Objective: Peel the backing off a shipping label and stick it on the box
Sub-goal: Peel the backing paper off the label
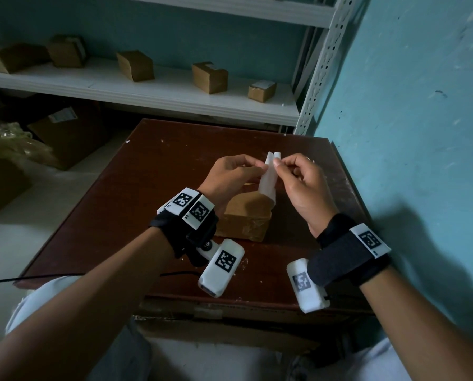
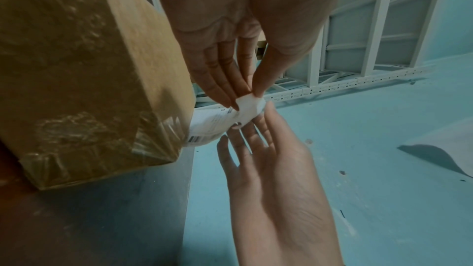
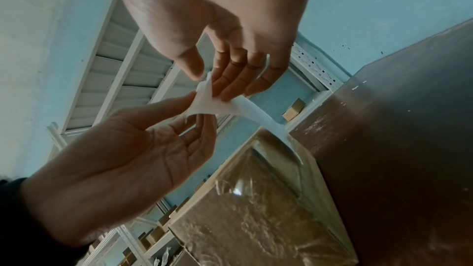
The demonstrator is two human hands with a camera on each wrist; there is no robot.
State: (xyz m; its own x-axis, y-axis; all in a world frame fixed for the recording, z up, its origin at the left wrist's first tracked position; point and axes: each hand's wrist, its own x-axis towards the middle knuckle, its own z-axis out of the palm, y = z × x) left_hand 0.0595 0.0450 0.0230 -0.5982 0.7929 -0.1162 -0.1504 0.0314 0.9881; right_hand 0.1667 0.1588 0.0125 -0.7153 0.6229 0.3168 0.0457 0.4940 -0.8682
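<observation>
Shipping label (image 1: 268, 174) hangs upright above the taped box (image 1: 246, 215) on the brown table (image 1: 147, 188). Left hand (image 1: 229, 174) and right hand (image 1: 301, 182) each pinch its top edge between thumb and fingertips, splitting two layers apart.

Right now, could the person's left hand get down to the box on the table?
Probably yes: the box sits directly below the left hand with nothing between, but both it and the right hand are pinching the label.
</observation>
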